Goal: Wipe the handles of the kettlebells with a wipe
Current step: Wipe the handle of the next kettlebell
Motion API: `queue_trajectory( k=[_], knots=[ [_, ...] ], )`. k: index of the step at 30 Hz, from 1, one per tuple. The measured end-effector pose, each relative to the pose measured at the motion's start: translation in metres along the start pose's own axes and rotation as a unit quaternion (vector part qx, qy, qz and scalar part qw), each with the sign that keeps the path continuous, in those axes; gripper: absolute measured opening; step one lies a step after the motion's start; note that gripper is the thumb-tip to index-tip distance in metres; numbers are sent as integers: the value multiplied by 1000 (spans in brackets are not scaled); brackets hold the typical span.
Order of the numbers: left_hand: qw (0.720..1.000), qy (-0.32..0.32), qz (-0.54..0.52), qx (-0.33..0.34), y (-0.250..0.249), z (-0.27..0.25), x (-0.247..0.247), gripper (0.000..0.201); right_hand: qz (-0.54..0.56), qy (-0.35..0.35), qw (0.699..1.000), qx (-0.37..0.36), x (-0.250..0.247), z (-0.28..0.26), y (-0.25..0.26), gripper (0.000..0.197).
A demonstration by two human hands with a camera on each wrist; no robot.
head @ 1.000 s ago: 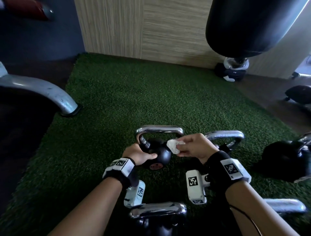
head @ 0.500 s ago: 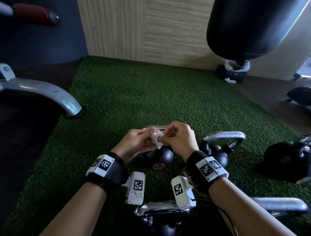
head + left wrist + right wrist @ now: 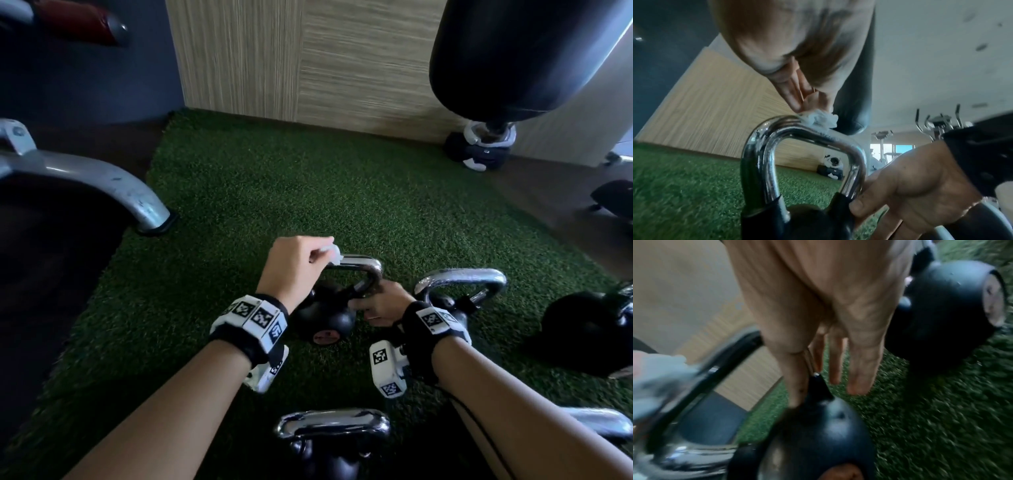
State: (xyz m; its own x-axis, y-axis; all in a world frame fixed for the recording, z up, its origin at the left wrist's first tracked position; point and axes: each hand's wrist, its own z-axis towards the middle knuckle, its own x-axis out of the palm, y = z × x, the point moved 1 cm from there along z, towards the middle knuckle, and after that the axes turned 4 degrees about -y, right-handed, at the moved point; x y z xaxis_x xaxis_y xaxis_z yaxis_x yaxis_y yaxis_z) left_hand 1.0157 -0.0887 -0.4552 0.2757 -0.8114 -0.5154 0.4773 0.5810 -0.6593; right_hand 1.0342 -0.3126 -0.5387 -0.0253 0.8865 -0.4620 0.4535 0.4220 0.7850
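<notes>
Now the wipe (image 3: pixel 333 254) sits crumpled on top of a chrome handle (image 3: pixel 363 265), pinched there by the left hand (image 3: pixel 297 268).

No container shows in any view. That handle belongs to the small black kettlebell (image 3: pixel 323 318) standing on the green turf (image 3: pixel 274 178); the left fingertips (image 3: pixel 795 97) bunch the white wad against the top bar, near its left bend. The right hand (image 3: pixel 382 305) grasps the handle's right leg down low, thumb (image 3: pixel 859 207) against the chrome just above the black body, the other fingers reaching straight down past it. Five kettlebells can be counted in the head view: the held one, a second kettlebell (image 3: pixel 459 284) just to its right, a large one (image 3: pixel 589 329) at the right edge, and two chrome handles at the bottom edge. One wipe, two hands.
</notes>
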Motion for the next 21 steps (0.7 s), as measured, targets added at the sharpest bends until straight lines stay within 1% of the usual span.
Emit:
queue_trajectory(
  k=[1, 2, 5, 7, 8, 10, 12, 13, 14, 16, 17, 18, 20, 21],
  knots=[
    [1000, 22, 16, 12, 1, 3, 3, 16, -12, 22, 1000, -7, 7, 6, -3, 49],
    [998, 43, 33, 29, 4, 5, 6, 14, -8, 30, 999, -12, 11, 7, -4, 46],
    [986, 85, 102, 98, 6, 4, 13, 16, 35, 3, 999, -18, 16, 3, -2, 29],
    [980, 92, 114, 131, 7, -1, 10, 16, 73, -7, 997, -7, 16, 4, -7, 29],
    [983, 82, 101, 130, 11, -2, 7, 16, 91, -7, 996, -6, 16, 3, -8, 31],
    [994, 35, 56, 86, 24, -4, -2, 16, 115, -2, 993, -5, 18, 5, -11, 32],
    [999, -23, 10, 20, 40, -7, -12, 14, 128, 2, 992, -5, 20, 4, -11, 27],
    [999, -35, -10, 4, 46, -9, -12, 15, 134, 2, 991, -2, 20, 5, -12, 25],
    [999, -37, -22, 7, 48, -12, -13, 16, 139, 4, 990, 2, 20, 6, -13, 25],
    [998, -42, -30, 40, 45, -19, -7, 18, 157, 7, 987, 14, 21, 7, -16, 25],
    [997, -54, -43, 44, 45, -23, -5, 19, 169, 5, 985, 21, 21, 7, -17, 24],
    [995, -73, -60, 30, 49, -27, -3, 19, 174, 4, 984, 27, 22, 7, -18, 24],
    [988, -106, -105, -48, 64, -33, -1, 21, 175, 10, 984, 34, 24, 6, -18, 31],
    [978, -106, -144, -105, 74, -37, 1, 25, 176, 13, 984, 36, 25, 5, -17, 33]
  ],
)
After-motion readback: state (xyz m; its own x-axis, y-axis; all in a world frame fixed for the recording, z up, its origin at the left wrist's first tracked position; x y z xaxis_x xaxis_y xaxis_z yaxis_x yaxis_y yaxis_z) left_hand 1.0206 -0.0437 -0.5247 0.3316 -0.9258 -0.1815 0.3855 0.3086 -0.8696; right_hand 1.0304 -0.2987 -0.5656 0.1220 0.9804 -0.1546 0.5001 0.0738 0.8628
